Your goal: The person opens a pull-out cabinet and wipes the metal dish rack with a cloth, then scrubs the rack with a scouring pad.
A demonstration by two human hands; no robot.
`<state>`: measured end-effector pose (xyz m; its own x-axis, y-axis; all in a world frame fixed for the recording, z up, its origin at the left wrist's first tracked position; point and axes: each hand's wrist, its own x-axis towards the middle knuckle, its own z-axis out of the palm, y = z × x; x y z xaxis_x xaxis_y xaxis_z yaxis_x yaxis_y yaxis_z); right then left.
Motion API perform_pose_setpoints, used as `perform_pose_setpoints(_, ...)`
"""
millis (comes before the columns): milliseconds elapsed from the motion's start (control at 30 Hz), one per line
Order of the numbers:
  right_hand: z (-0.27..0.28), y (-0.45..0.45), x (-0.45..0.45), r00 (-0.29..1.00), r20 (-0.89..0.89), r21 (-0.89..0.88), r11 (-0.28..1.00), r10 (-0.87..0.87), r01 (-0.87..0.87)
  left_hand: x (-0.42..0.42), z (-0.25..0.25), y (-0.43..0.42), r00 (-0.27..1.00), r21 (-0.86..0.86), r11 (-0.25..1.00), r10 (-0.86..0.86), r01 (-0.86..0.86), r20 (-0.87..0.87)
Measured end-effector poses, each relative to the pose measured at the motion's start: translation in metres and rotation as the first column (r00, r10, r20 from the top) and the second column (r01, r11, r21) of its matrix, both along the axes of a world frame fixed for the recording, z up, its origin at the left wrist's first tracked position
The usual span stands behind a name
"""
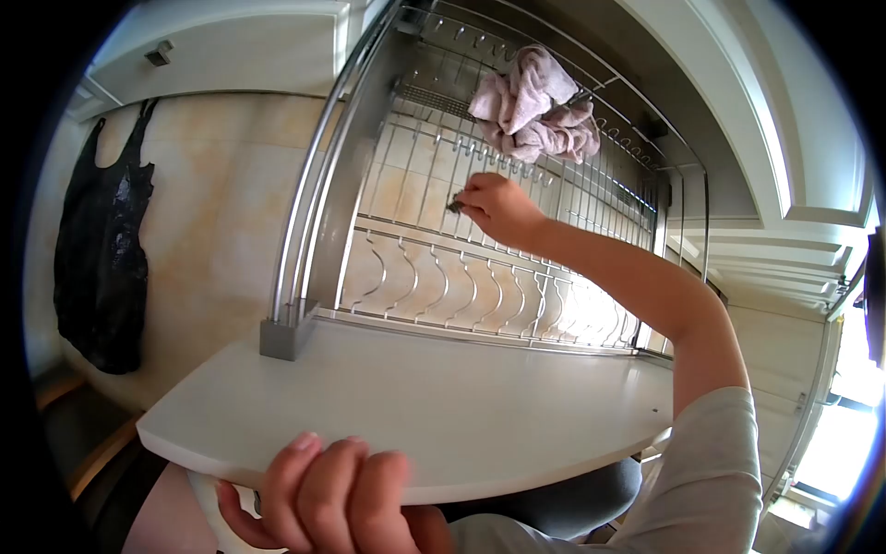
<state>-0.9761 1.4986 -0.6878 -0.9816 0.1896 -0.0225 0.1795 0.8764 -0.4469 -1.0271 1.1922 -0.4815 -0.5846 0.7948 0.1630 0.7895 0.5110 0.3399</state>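
Note:
My right hand (501,210) reaches into a pull-out wire drawer basket (434,242). Its fingers are pinched on a small dark scrap (454,205) of a kind I cannot make out, just over the wires. Near the basket's back lies a crumpled pale pink cloth (531,106), beyond my right hand and apart from it. At the bottom, my left hand (337,494) has its fingers curled at the top edge of the white drawer front (415,388); its palm is hidden.
A black plastic bag (106,245) lies on the tiled floor (231,212) left of the drawer. Metal side rails (318,185) bound the basket. White cabinets (217,55) stand behind and to the right. A dark speck (655,409) sits on the drawer front.

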Motion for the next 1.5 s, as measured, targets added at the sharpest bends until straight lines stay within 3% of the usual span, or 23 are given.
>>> perform_pose_setpoints(33, -0.001, 0.005, -0.003, 1.0, 0.026, 0.043, 0.999, -0.014, 0.013, 0.002, 0.0, 0.001, 1.0, 0.0, 1.0, -0.005, 0.005, 0.008)
perform_pose_setpoints(100, -0.003, 0.031, -0.018, 0.985, -0.103, 0.086, 0.985, -0.139, 0.148, 0.003, 0.0, 0.002, 0.999, -0.001, 1.0, 0.031, -0.031, -0.008)
perform_pose_setpoints(133, -0.004, 0.037, -0.023, 0.988, -0.095, 0.149, 0.979, -0.125, 0.138, 0.002, -0.001, 0.001, 0.999, -0.001, 0.999, 0.033, -0.033, -0.02)
perform_pose_setpoints(233, -0.001, 0.02, -0.012, 0.998, 0.007, 0.08, 0.995, -0.065, 0.064, -0.001, 0.0, -0.004, 0.999, 0.037, 0.999, -0.031, 0.031, 0.007)
perform_pose_setpoints(300, 0.001, 0.001, 0.001, 0.999, -0.015, -0.011, 0.999, 0.049, -0.049, 0.004, 0.008, -0.003, 1.0, -0.186, 0.983, -0.009, 0.008, -0.007)
perform_pose_setpoints(333, -0.001, 0.005, -0.001, 1.0, -0.006, 0.015, 1.0, 0.026, -0.025, 0.005, 0.007, -0.001, 1.0, -0.183, 0.983, -0.012, 0.012, 0.0)
perform_pose_setpoints(400, -0.004, 0.022, -0.01, 0.994, -0.081, 0.031, 0.997, -0.07, 0.072, 0.004, 0.003, 0.003, 0.999, -0.006, 0.999, 0.049, -0.049, 0.005)
perform_pose_setpoints(500, -0.004, 0.027, -0.02, 0.977, -0.133, 0.069, 0.982, -0.166, 0.176, -0.005, 0.007, -0.001, 0.994, 0.043, 0.999, -0.028, 0.024, 0.105)
perform_pose_setpoints(567, 0.002, 0.012, -0.011, 0.989, -0.065, -0.019, 0.991, -0.133, 0.132, -0.015, 0.001, -0.012, 0.905, 0.485, 0.873, -0.239, 0.041, 0.353)
perform_pose_setpoints(600, 0.003, -0.002, 0.0, 0.995, 0.015, -0.11, 0.989, -0.095, 0.096, -0.013, -0.019, -0.008, 0.774, 0.858, 0.506, -0.51, -0.083, 0.376)
perform_pose_setpoints(633, -0.004, -0.004, 0.003, 0.995, -0.094, -0.089, 0.996, -0.024, 0.016, -0.005, -0.02, -0.005, 0.629, 0.896, 0.39, -0.647, -0.213, 0.431)
perform_pose_setpoints(667, -0.005, -0.004, 0.005, 0.996, -0.07, -0.081, 0.996, -0.049, 0.044, 0.003, -0.02, -0.001, 0.473, 0.891, 0.274, -0.77, -0.361, 0.428)
perform_pose_setpoints(700, -0.013, 0.004, 0.002, 0.995, -0.085, -0.028, 0.998, -0.053, 0.051, 0.007, -0.018, 0.008, -0.127, 0.747, 0.335, -0.938, -0.574, 0.323)
perform_pose_setpoints(733, -0.02, 0.013, -0.002, 0.993, -0.092, 0.033, 0.997, -0.072, 0.075, 0.013, -0.015, 0.01, -0.616, 0.541, 0.509, -0.788, -0.669, -0.021)
perform_pose_setpoints(767, -0.017, 0.016, -0.011, 0.988, -0.029, 0.012, 0.989, -0.149, 0.149, 0.027, -0.015, 0.013, -0.5, 0.512, 0.364, -0.852, -0.778, -0.154)
perform_pose_setpoints(833, -0.005, 0.014, -0.015, 0.993, -0.07, 0.072, 0.992, -0.096, 0.101, 0.053, -0.018, 0.022, -0.23, 0.381, 0.048, -0.863, -0.923, -0.45)
perform_pose_setpoints(900, 0.002, -0.002, -0.007, 0.997, 0.001, 0.032, 0.997, -0.075, 0.075, 0.055, -0.006, 0.011, -0.288, 0.384, 0.134, -0.88, -0.913, -0.378)
perform_pose_setpoints(1033, -0.004, -0.007, 0.005, 0.999, -0.031, -0.05, 0.998, 0.041, -0.043, 0.074, 0.009, 0.009, -0.383, 0.375, 0.271, -0.885, -0.886, -0.264)
perform_pose_setpoints(1100, -0.009, 0.007, -0.004, 0.982, -0.144, 0.037, 0.992, -0.118, 0.125, 0.075, 0.005, 0.008, -0.418, 0.425, 0.279, -0.865, -0.861, -0.278)
perform_pose_setpoints(1233, -0.005, -0.008, 0.007, 0.997, -0.071, -0.002, 1.0, 0.018, -0.018, 0.079, -0.006, 0.01, -0.479, 0.484, 0.305, -0.829, -0.82, -0.289)
perform_pose_setpoints(1300, -0.001, -0.026, 0.019, 0.997, -0.076, -0.086, 0.996, 0.031, -0.038, 0.083, -0.011, 0.019, -0.382, 0.537, 0.147, -0.852, -0.831, -0.358)
perform_pose_setpoints(1333, -0.003, -0.023, 0.018, 0.993, -0.109, -0.041, 0.998, 0.038, -0.042, 0.084, -0.012, 0.022, -0.35, 0.547, 0.095, -0.855, -0.831, -0.382)
perform_pose_setpoints(1500, -0.007, 0.002, 0.0, 0.985, -0.163, 0.062, 0.996, -0.051, 0.062, 0.077, -0.019, 0.015, -0.478, 0.542, 0.258, -0.819, -0.8, -0.317)
